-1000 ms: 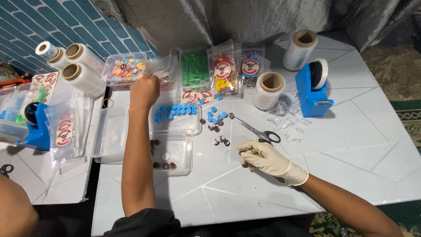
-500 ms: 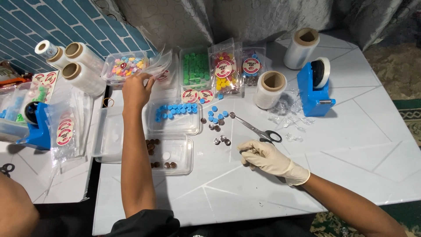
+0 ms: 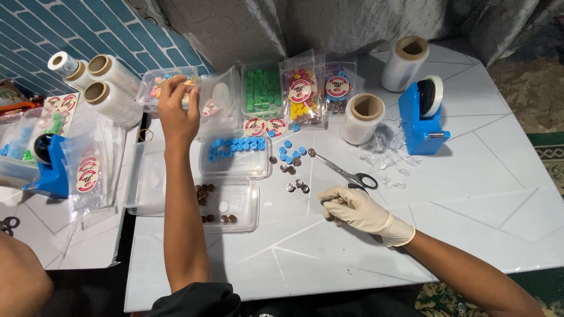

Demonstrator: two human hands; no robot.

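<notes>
head view: the bare left hand (image 3: 177,111) reaches up the white table (image 3: 482,176), fingers pinched narrow on the edge of a clear plastic bag (image 3: 216,101) beside the tub of pastel candies (image 3: 154,82). the gloved right hand (image 3: 352,208) rests on the table, curled loosely around small dark pieces, just below the scissors (image 3: 345,171). blue candies (image 3: 235,144) lie in a clear tray between the hands.

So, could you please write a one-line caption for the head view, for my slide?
Left hand holds a clear bag above candy boxes; gloved right hand rests on the white table beside scissors.
</notes>
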